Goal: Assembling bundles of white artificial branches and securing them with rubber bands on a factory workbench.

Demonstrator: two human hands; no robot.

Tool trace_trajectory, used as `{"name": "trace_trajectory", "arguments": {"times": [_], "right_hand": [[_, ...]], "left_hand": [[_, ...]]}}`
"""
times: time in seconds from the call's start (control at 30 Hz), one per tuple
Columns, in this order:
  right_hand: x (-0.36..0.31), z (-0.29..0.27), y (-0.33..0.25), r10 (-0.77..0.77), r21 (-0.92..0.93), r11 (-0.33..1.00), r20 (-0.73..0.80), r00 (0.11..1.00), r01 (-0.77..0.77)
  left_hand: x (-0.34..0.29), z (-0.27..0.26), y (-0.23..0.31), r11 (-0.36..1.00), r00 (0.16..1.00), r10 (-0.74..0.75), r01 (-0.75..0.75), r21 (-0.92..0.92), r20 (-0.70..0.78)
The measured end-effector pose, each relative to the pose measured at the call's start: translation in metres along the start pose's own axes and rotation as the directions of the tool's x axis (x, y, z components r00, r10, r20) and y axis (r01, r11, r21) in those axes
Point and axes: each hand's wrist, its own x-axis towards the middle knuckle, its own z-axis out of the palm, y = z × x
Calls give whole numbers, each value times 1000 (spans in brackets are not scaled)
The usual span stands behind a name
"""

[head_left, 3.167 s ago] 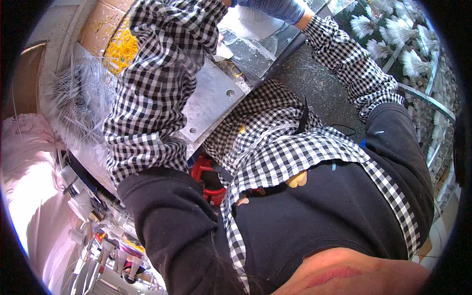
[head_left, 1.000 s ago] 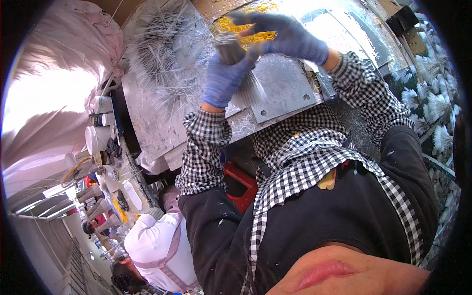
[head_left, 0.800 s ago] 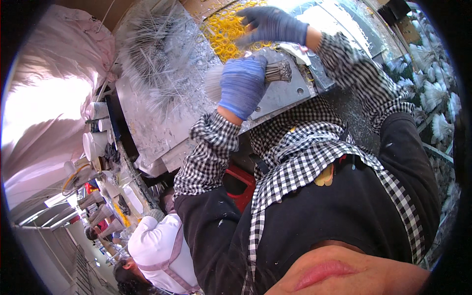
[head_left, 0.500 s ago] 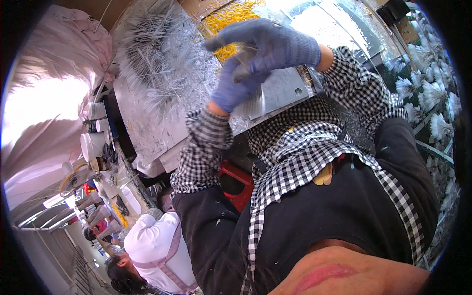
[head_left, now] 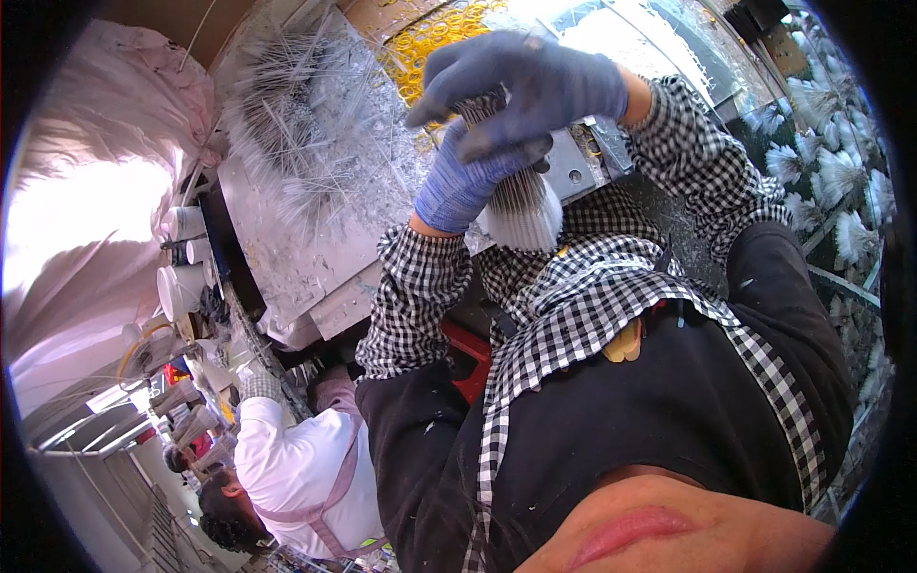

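Note:
A bundle of fine grey-and-white bristles [head_left: 525, 210] hangs at the front edge of the worktable, its pale ends fanned out toward my lap. My left hand [head_left: 460, 186], in a blue-grey knit glove, is wrapped round its middle. Above it my right hand [head_left: 544, 91], gloved the same way, curls its fingers and thumb about the upper end, which shows dark between them. The right fingers are slightly blurred and partly cover the left ones. Many loose bristles [head_left: 296, 115] lie spread on the table to the left of my hands.
Yellow rings [head_left: 435, 43] are heaped behind my hands on the worktable [head_left: 306, 258]. A metal plate [head_left: 573, 158] lies by the front edge. Bristle tufts [head_left: 841, 181] fill the rack at right. White tubs [head_left: 180, 286] stand at left, and a person in white [head_left: 306, 468] works at lower left.
The bristle bundle, mostly hidden before, now shows below my left hand with its ends fanned toward me. My left hand has shifted slightly right; the right hand's fingers have moved around the bundle's top.

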Motion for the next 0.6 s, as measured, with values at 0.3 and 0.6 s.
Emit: {"name": "trace_trajectory", "arguments": {"times": [0.3,0.6], "right_hand": [[0,26,-27,-52,-465,873,-388,920,-146],[-65,-25,-40,-27,-141,987,-623,781,-78]], "left_hand": [[-5,16,-62,853,914,284,-102,512,-291],[-4,50,-73,55,994,-102,-24,-998,-30]]}}
